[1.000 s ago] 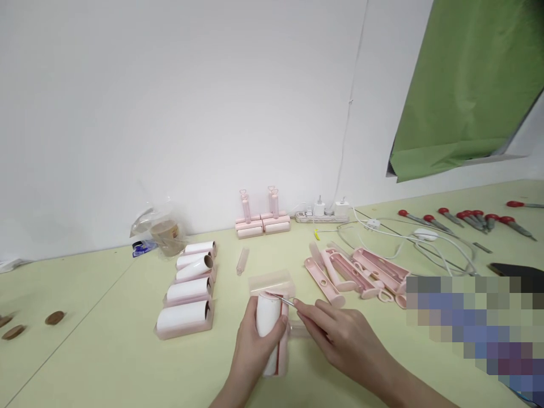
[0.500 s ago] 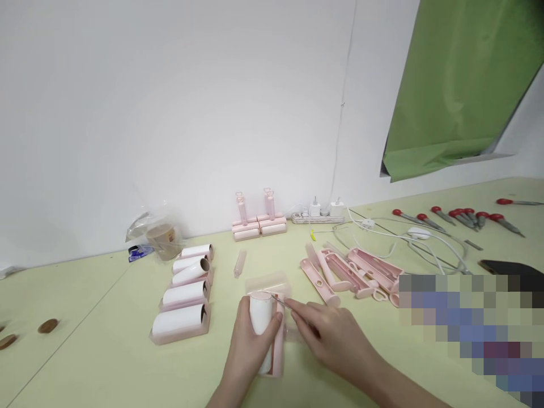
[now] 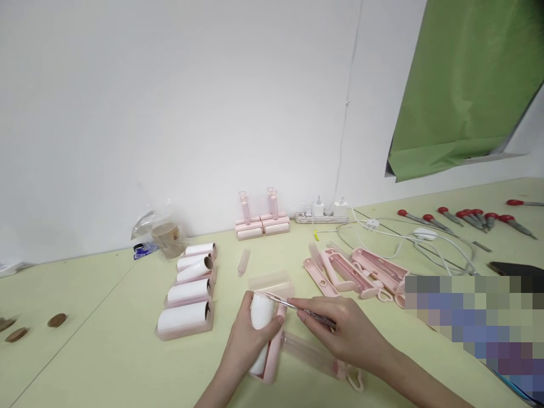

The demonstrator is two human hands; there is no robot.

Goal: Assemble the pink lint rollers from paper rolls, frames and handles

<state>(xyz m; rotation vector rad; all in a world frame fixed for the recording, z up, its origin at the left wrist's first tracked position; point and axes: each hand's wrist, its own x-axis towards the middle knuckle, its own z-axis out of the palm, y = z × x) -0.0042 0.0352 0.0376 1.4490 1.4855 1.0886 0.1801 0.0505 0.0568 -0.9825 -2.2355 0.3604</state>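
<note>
My left hand (image 3: 250, 334) is wrapped round a white adhesive roll of a pink lint roller (image 3: 274, 362); the roll (image 3: 262, 311) is tilted in its pink frame. A clear pink handle (image 3: 312, 354) with a heart-shaped loop stretches right from it, under my right hand (image 3: 346, 328). That hand pinches a slim, pointed silver tool (image 3: 283, 302), whose exact kind I cannot tell. Its tip lies at the far end of the roll. Beyond my hands a translucent pink cover (image 3: 270, 280) rests on the table.
At left stand several white rolls in pink cases (image 3: 185, 318). Pink roller parts (image 3: 357, 272) are piled at right, near cables and a power strip (image 3: 322, 218). Two lint rollers (image 3: 250, 229) stand by the wall. Red-ended grey tools (image 3: 516, 224) lie far right.
My right hand has shifted right and slightly down, and more of the silver tool shows. The tool's tip has moved left across the roll's end. The clear handle now shows.
</note>
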